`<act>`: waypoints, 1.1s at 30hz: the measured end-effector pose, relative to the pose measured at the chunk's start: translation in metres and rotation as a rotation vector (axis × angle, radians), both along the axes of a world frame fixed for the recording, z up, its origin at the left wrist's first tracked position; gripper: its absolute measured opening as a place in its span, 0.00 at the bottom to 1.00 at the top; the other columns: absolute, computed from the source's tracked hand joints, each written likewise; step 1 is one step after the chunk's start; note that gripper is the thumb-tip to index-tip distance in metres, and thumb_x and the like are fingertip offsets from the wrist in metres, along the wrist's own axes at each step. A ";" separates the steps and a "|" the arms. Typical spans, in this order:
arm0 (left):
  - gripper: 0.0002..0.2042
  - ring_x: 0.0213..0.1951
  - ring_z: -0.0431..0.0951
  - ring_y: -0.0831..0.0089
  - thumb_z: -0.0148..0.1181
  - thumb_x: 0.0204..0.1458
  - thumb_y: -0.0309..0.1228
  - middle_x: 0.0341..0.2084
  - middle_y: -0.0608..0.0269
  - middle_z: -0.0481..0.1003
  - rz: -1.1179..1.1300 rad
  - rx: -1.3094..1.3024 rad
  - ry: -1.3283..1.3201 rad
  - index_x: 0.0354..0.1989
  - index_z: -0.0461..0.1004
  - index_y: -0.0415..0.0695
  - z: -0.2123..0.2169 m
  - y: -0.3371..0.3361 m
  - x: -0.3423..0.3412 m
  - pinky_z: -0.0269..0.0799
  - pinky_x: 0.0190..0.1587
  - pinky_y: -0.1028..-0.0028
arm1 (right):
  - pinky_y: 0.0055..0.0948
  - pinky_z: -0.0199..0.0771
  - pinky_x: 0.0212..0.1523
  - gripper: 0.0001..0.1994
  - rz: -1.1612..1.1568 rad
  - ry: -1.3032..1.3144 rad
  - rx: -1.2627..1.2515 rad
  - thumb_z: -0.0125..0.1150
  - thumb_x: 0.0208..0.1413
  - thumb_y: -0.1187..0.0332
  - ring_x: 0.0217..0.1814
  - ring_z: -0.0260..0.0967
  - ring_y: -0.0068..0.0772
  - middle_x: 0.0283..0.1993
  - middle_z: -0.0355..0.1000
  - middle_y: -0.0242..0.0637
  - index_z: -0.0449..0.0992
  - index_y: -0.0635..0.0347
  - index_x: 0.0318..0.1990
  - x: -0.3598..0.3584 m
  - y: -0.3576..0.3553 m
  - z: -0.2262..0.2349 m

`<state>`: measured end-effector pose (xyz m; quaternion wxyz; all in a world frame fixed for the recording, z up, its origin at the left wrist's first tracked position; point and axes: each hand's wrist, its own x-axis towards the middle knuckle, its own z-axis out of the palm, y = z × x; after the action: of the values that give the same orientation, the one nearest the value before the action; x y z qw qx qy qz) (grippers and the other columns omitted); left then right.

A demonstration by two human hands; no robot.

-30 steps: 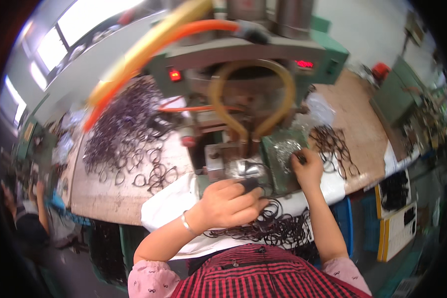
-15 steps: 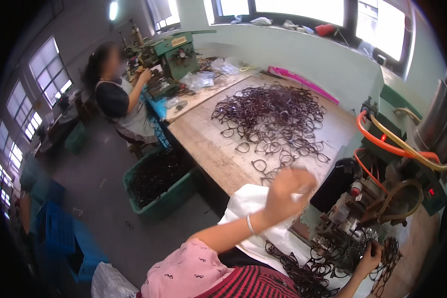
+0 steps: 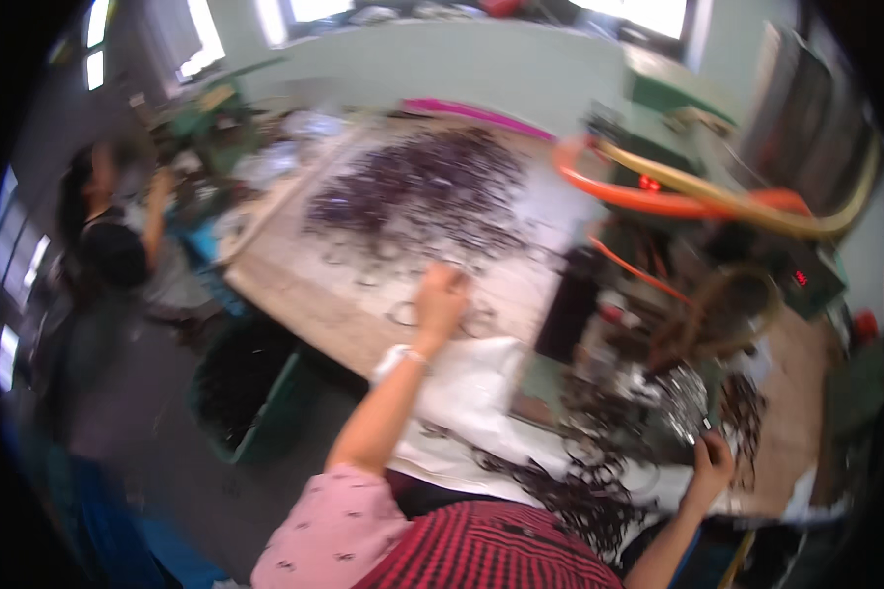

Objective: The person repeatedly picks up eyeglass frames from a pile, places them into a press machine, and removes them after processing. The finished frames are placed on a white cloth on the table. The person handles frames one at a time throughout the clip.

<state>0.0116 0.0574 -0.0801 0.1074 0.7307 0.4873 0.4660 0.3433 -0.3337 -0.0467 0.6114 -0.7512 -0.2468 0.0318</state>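
My left hand [image 3: 442, 302] is over the near edge of a big heap of dark eyeglass frames [image 3: 427, 187] on the table, its fingers curled in. Loose rims show on both sides of it, but blur hides whether it grips one. At the small bench machine [image 3: 619, 363], my right hand [image 3: 714, 459] has thumb and fingers drawn together beside a shiny metallic cluster [image 3: 680, 404]. What those fingers hold, if anything, I cannot make out. More eyeglass frames [image 3: 589, 496] lie tangled on white cloth [image 3: 462, 383] in front of me.
Orange and yellow hoses [image 3: 697, 201] arch over the machine. Another bunch of frames [image 3: 742, 422] lies on its right. A green bin [image 3: 250, 383] with dark pieces stands on the floor at left. Beyond it, a person [image 3: 118, 236] is at a green machine [image 3: 211, 123].
The view has swung right and is blurred. My left hand has gone from above the white cloth to the heap's near edge. My right hand stays by the machine.
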 end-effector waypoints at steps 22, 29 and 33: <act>0.02 0.30 0.75 0.71 0.51 0.61 0.22 0.33 0.58 0.74 -0.844 -0.019 -0.795 0.40 0.67 0.40 0.192 -0.141 0.092 0.76 0.34 0.72 | 0.24 0.68 0.53 0.26 0.481 0.427 0.378 0.65 0.49 0.78 0.47 0.71 0.23 0.42 0.76 0.36 0.67 0.67 0.57 -0.094 0.118 0.106; 0.08 0.27 0.79 0.65 0.67 0.43 0.20 0.35 0.50 0.80 -1.213 0.265 -0.269 0.29 0.72 0.40 0.166 -0.162 0.067 0.77 0.29 0.71 | 0.43 0.65 0.63 0.18 0.122 -0.585 -0.260 0.67 0.46 0.72 0.60 0.69 0.47 0.53 0.75 0.43 0.78 0.61 0.47 -0.045 0.058 0.081; 0.12 0.29 0.80 0.67 0.71 0.40 0.21 0.36 0.55 0.80 -1.232 0.637 0.013 0.31 0.72 0.43 0.169 -0.182 0.093 0.79 0.30 0.70 | 0.48 0.65 0.60 0.10 -0.116 -0.685 -0.531 0.66 0.43 0.72 0.62 0.65 0.54 0.50 0.75 0.44 0.78 0.61 0.36 -0.015 0.044 0.017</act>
<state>0.1042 -0.1251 0.0891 0.1298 0.8729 -0.1762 0.4361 0.3280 -0.2894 -0.0292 0.2806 -0.8623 -0.3758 -0.1911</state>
